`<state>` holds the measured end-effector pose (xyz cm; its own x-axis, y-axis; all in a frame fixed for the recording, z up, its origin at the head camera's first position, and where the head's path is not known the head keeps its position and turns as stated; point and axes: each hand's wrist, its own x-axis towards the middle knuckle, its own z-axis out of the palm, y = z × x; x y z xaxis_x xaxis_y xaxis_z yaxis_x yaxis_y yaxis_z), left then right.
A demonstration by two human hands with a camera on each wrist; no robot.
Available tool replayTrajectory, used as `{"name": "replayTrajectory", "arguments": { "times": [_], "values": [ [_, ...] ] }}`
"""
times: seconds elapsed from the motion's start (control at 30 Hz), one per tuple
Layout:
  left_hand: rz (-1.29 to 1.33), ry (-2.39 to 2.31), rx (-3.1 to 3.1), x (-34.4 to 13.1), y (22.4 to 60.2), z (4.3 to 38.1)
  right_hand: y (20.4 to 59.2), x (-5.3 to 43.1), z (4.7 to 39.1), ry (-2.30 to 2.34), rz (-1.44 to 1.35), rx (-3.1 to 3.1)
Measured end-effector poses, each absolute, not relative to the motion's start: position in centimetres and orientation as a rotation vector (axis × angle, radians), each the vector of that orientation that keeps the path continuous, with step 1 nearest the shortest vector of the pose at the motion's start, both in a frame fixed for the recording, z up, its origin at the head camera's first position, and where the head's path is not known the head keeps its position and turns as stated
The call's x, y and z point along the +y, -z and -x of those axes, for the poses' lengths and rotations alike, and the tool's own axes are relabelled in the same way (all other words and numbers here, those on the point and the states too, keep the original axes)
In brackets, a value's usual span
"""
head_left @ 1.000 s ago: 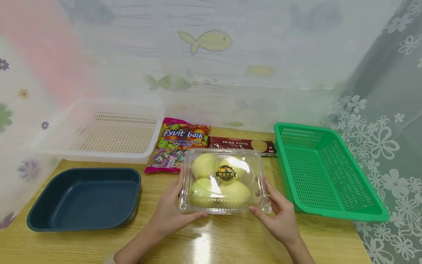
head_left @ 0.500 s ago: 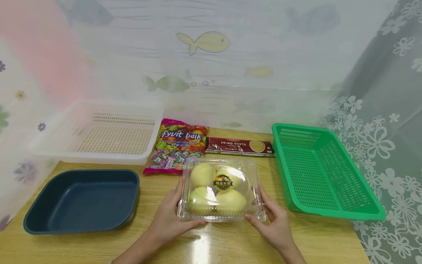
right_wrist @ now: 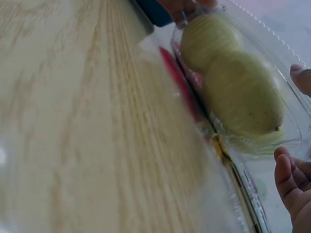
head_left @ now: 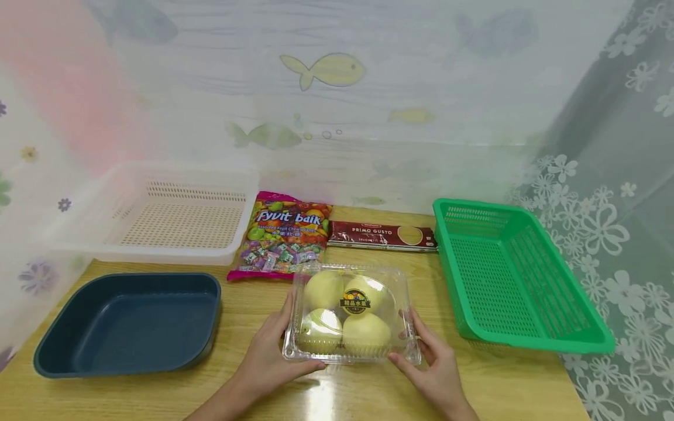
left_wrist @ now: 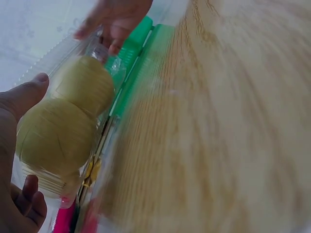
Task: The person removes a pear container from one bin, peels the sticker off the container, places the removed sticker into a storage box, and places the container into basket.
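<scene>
A clear plastic fruit box (head_left: 355, 303) with a dark round label holds several pale yellow-green fruits (head_left: 365, 332). Its lid is closed. At the box's left side my left hand (head_left: 268, 354) grips it, thumb along the near edge. My right hand (head_left: 434, 368) holds the opposite side, thumb at the near right corner. Both wrist views show the box off the wooden tabletop, with fingers at its sides and underside; the fruits (left_wrist: 60, 131) show through the clear wall. Parts of the fingers are hidden behind the box.
Behind the box lie a candy bag (head_left: 286, 234) and a red spaghetti packet (head_left: 381, 235). A green basket (head_left: 532, 342) stands right, a white basket (head_left: 163, 254) back left, and a dark blue tub (head_left: 131, 327) front left. A patterned curtain (head_left: 337, 164) hangs behind the table.
Both hands have brought the fruit box nearer to the person, down in the head view. More of the candy bag and the spaghetti packet shows behind it. The grip looks the same.
</scene>
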<state>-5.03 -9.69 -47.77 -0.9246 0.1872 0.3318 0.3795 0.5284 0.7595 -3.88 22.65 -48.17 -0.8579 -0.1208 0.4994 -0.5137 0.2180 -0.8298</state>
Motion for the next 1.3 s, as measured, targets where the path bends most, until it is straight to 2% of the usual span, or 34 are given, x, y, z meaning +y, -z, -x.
{"name": "replayTrajectory", "arguments": {
  "times": [0.4,0.8,1.3],
  "values": [
    [0.36,1.494,-2.678,-9.7,48.3,5.3,49.1,23.1,3.7,-1.573,-0.49,-2.32],
    [0.338,1.745,-2.671,-9.9,48.3,6.0,49.4,23.2,4.2,-1.433,-0.56,-2.321],
    [0.28,1.805,-2.679,-9.8,48.2,6.0,49.4,23.2,4.3,-1.373,-0.551,-2.345]
  ]
}}
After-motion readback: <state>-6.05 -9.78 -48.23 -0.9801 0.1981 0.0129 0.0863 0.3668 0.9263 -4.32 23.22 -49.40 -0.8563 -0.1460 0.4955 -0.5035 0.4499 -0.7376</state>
